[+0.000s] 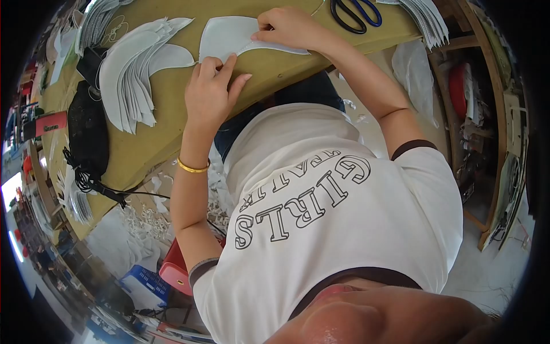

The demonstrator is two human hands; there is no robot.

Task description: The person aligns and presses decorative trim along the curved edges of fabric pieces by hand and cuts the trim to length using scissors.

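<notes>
A white curved fabric piece (pixel 226 37) lies on the yellow-green table (pixel 269 77). My left hand (pixel 213 92), with a gold bracelet at the wrist, rests at its lower edge; the index fingertip touches the fabric and the thumb is spread away. My right hand (pixel 289 27) has its thumb and fingers pinched on the piece, near a seam line. Left of my left hand is a fanned stack of white pieces (pixel 129 74). Black- and blue-handled scissors (pixel 355 14) lie beyond my right hand.
More white stacks stand at the table's far left (pixel 94 31) and far right (pixel 424 20). A black cloth item (pixel 89 126) with cords lies at the left. On the floor are white scraps, a blue basket (pixel 146 284) and a red container (pixel 176 269).
</notes>
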